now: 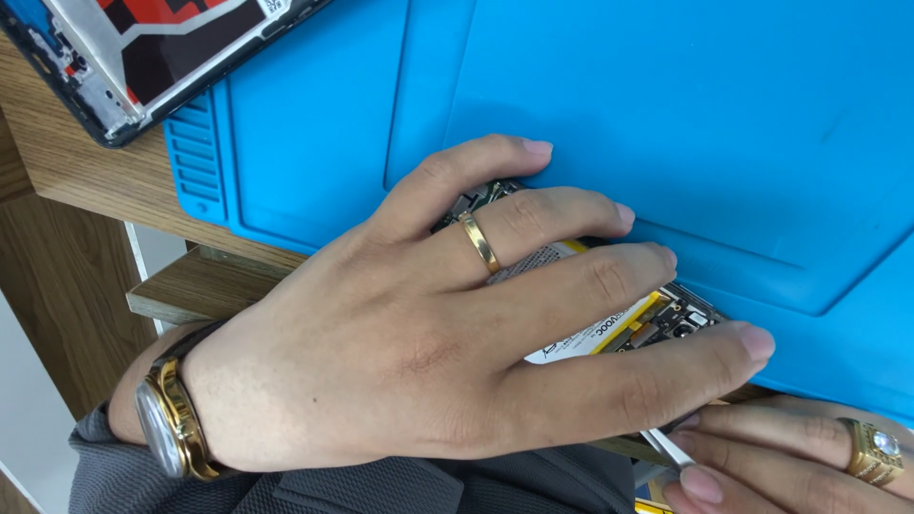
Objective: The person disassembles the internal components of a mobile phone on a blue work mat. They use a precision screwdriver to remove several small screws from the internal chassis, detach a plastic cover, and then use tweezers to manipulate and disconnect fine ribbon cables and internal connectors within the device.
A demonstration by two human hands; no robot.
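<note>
Four fingers (pixel 571 214) of the left hand (pixel 400 343) and its thumb lie spread and pressed flat over one opened smartphone with its back cover off (pixel 657 319), pinning it against the blue silicone repair mat (pixel 666 114). The fingers are extended rather than curled round it, so the phone is held down, not gripped. Between them show a white-and-yellow battery and bits of dark circuit board.

The phone's long axis runs diagonally, from upper left, under the forefinger, to lower right by the thumb tip, where its camera end peeks out at the mat's near edge.

The right hand (pixel 790 457) enters at the lower right corner. Its fingers are closed on one thin, pale flat pry tool (pixel 666 447), whose tip points up-left towards the phone's lower edge, just beneath the left thumb.

Two rings are visible: one plain gold band (pixel 479 243) on the left hand and one chunky gold ring with a clear stone (pixel 876 449) on the right. One gold-cased wristwatch (pixel 171 428) sits on the left wrist above a grey sleeve.

The single mat lies on a wooden worktop (pixel 67 152). At the upper left, one separate dark phone frame with red-and-black panel (pixel 143 48) overlaps the mat's corner, well apart from both hands.
</note>
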